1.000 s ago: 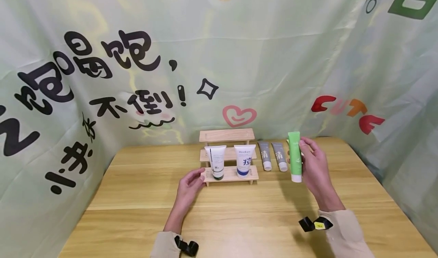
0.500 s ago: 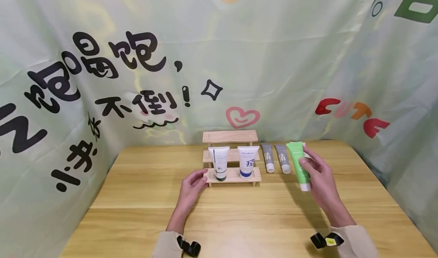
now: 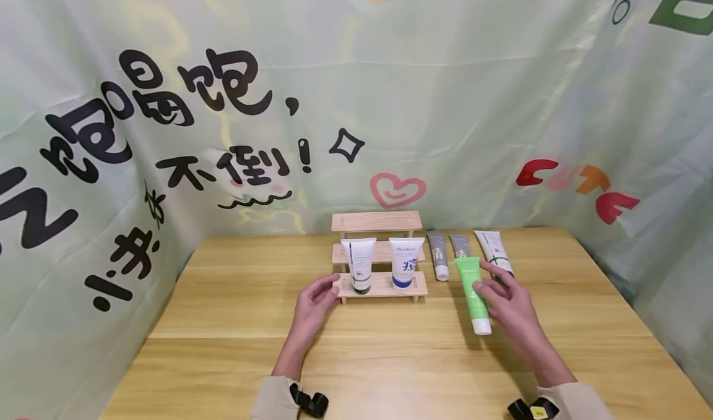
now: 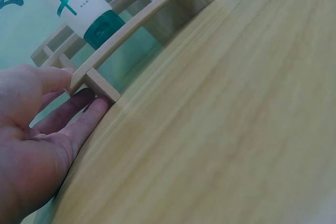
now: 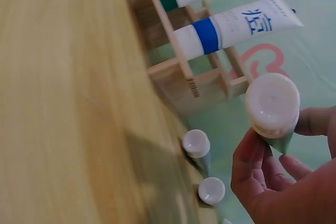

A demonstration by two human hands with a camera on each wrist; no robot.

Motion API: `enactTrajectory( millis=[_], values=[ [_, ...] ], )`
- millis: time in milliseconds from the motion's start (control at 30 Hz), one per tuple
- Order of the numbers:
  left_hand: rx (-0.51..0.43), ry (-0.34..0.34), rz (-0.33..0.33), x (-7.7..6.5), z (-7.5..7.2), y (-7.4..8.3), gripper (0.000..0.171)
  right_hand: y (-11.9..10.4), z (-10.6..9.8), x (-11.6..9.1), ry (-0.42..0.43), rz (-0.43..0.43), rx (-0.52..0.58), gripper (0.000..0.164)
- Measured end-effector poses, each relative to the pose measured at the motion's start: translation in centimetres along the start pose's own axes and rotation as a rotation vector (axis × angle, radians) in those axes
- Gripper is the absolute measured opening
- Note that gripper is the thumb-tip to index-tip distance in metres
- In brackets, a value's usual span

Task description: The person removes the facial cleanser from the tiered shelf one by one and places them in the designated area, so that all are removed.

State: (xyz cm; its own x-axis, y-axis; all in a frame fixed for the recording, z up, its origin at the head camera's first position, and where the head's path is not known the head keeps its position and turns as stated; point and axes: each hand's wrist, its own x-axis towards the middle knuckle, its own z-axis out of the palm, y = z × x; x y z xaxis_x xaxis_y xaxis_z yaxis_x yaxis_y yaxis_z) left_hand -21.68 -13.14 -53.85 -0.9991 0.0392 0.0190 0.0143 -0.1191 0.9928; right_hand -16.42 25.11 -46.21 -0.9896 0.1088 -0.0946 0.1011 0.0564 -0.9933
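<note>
My right hand [image 3: 509, 308] pinches a green squeeze tube [image 3: 473, 293] by its side, white cap pointing down, above the table to the right of the rack. In the right wrist view that tube's white cap [image 5: 273, 100] faces the camera. A three-step wooden display rack [image 3: 375, 222] stands at the back of the table. My left hand [image 3: 313, 302] grips the left end of its lowest step, thumb [image 4: 55, 78] above and fingers below by the leg. On that step stand a white tube with a green cap [image 3: 361, 265] and a white tube with a blue cap [image 3: 403, 262].
Right of the rack, two grey tubes lie on the table, the left grey tube [image 3: 438, 256] whole in view and the right grey tube [image 3: 460, 245] partly covered by the green one. Another white tube [image 3: 492, 250] lies behind my right hand. A printed cloth [image 3: 473, 111] hangs behind.
My right hand has brought the green tube lower and nearer to me, tilting it on the way. The white tube behind it has come into view. My left hand stays on the rack.
</note>
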Motion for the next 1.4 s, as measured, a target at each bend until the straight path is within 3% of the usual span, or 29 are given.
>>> enactTrajectory(
  millis=[200, 700, 1167, 1400],
  values=[
    [0.001, 0.004, -0.001, 0.1, 0.0, 0.1, 0.031, 0.9, 1.1, 0.0, 0.003, -0.061, -0.202, 0.062],
    [0.029, 0.016, -0.018, -0.1, -0.3, 0.0, 0.032, 2.9, 2.9, 0.4, -0.080, -0.118, -0.483, 0.052],
    [0.033, 0.014, -0.018, 0.1, -0.3, 0.1, 0.031, 2.6, 3.7, 0.5, -0.072, -0.109, -0.612, 0.049],
    [0.001, 0.007, -0.015, 0.1, 0.0, 0.0, 0.031, 2.4, 3.2, 0.2, -0.093, -0.065, -0.595, 0.045]
  ],
)
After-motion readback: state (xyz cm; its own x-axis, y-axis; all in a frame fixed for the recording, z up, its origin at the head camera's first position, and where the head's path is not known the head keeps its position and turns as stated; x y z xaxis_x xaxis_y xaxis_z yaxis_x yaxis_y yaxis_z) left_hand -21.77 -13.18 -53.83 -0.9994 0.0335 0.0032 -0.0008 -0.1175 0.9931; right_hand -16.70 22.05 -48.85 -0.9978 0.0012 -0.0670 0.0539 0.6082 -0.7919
